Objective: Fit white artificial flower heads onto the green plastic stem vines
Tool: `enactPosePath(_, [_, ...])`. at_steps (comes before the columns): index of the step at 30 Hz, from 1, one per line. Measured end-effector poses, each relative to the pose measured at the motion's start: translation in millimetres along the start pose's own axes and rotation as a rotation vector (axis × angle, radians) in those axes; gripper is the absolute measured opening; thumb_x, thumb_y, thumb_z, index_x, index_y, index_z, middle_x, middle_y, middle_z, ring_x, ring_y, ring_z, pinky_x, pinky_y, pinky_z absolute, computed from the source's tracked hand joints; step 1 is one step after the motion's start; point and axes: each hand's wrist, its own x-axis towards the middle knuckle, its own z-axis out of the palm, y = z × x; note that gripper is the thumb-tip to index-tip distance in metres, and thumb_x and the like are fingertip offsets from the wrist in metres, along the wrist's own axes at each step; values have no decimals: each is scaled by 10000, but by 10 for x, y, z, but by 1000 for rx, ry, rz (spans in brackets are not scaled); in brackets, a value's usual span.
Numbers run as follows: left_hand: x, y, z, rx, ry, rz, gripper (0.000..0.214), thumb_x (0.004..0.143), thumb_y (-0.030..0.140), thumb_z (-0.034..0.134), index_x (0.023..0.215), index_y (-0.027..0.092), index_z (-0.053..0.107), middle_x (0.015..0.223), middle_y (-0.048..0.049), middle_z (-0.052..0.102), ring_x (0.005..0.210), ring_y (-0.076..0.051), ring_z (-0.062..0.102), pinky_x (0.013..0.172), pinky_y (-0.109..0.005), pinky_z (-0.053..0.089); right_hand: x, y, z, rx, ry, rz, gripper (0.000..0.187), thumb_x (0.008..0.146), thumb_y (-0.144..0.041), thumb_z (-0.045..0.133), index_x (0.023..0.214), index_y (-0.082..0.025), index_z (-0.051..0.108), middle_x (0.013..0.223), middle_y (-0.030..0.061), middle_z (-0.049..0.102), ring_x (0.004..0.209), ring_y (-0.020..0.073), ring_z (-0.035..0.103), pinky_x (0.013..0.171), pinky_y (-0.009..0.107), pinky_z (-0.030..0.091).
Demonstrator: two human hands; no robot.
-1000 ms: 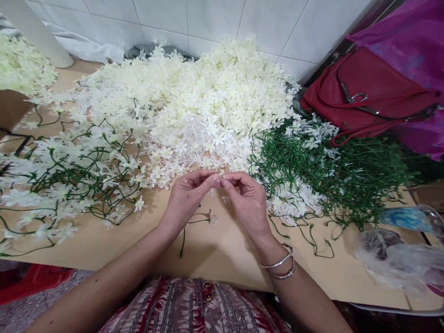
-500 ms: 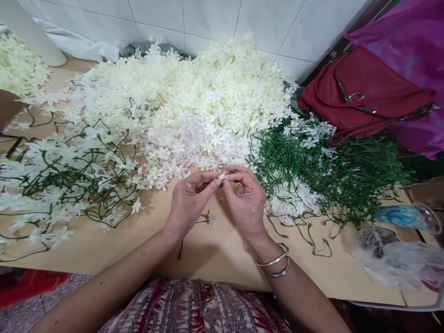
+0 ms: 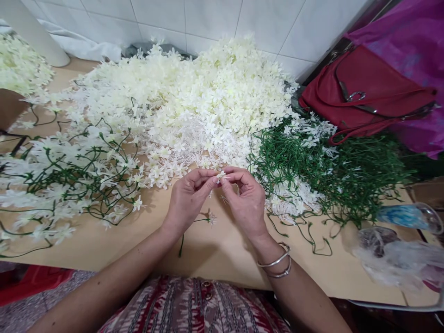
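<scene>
My left hand (image 3: pixel 187 196) and my right hand (image 3: pixel 244 199) meet fingertip to fingertip above the tan table (image 3: pixel 215 249). Between the thumbs and forefingers of both is pinched a small white artificial flower (image 3: pixel 220 175). A thin green stem with a flower on its end (image 3: pixel 199 223) hangs from my left hand down to the table. Just beyond the hands lies a big heap of loose cream flower heads (image 3: pixel 201 97). Two silver bangles (image 3: pixel 277 264) sit on my right wrist.
Finished green stems with white flowers (image 3: pixel 69 175) spread over the left of the table. A tangle of bare green stems (image 3: pixel 322 171) lies to the right, a red handbag (image 3: pixel 364 92) behind it. Clear plastic bags (image 3: pixel 398 254) rest at the right front. A tiled wall (image 3: pixel 215 18) closes the back.
The hands stay joined at the fingertips and have shifted only slightly toward the flower heap. The small flower now shows more clearly between the fingertips.
</scene>
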Motion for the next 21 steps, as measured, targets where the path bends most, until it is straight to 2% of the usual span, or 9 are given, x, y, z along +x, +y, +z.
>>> enactPosePath(4, [-8, -25, -16, 115, -31, 64, 278, 908, 414, 776, 1075, 192, 787, 1042, -67, 822, 950, -207, 758, 869, -300, 584, 6, 0, -1, -13, -6, 14, 58, 908, -193, 709, 861, -216, 684, 1082, 87, 745, 1091, 225, 719, 1018, 426, 559])
enactPosePath(8, [-23, -19, -18, 295, -27, 161, 218, 953, 356, 716, 1120, 228, 777, 1024, -54, 820, 884, -195, 754, 807, -275, 553, 24, 20, -15, 9, -18, 43, 47, 907, -211, 707, 867, -219, 684, 1075, 83, 757, 1064, 222, 726, 999, 414, 565])
enactPosePath(13, [-54, 40, -43, 468, -63, 336, 201, 966, 247, 658, 1127, 280, 772, 1112, -42, 799, 994, -207, 746, 887, -269, 526, 59, 24, -50, 93, -45, 91, 41, 857, -211, 738, 846, -219, 699, 951, 40, 749, 927, 193, 712, 924, 368, 565])
enactPosePath(18, [-103, 52, -89, 596, -103, 388, 215, 980, 224, 622, 1158, 285, 727, 1212, -41, 770, 1071, -213, 740, 919, -279, 527, 88, 19, -90, 124, -125, 165, 149, 853, -261, 756, 997, -236, 728, 864, 3, 734, 804, 171, 671, 784, 315, 556])
enactPosePath(21, [-141, 60, -147, 672, -82, 424, 226, 985, 240, 633, 1206, 261, 675, 1274, -61, 735, 1064, -206, 748, 894, -276, 547, 109, 18, -120, 65, -159, 123, 44, 887, -259, 735, 917, -227, 736, 872, 16, 732, 825, 181, 667, 803, 328, 539])
